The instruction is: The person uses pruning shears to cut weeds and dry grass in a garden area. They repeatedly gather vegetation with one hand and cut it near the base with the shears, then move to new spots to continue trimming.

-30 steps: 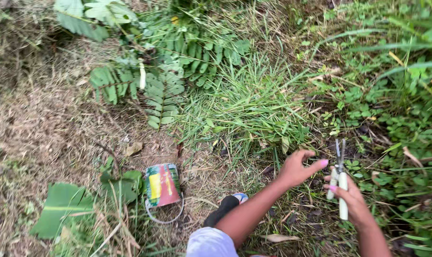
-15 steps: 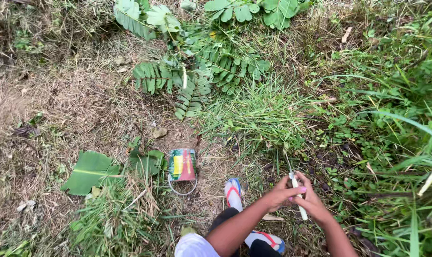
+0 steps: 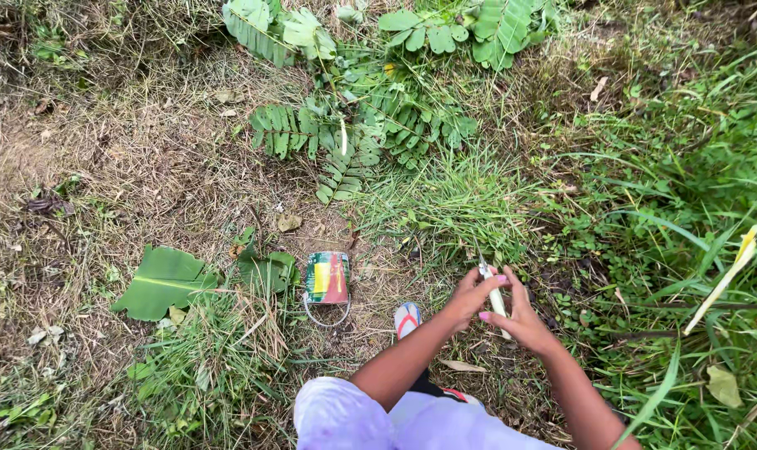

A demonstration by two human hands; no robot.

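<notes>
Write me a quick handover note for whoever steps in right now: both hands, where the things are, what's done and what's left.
Left hand: closed on the upper part of the pale-handled metal cutting tool.
Right hand: closed on the same tool's lower handle, hands touching.
Things: the tool is held over the ground at the edge of the tall green grass clump. The small multicoloured tin can with a wire handle lies on the dry ground to the left, untouched, beside a broad green leaf. A foot in a flip-flop sandal is planted between can and hands.
Done: tool gripped in both hands.
Left: no cut grass visible; the can's contents cannot be seen.
</notes>
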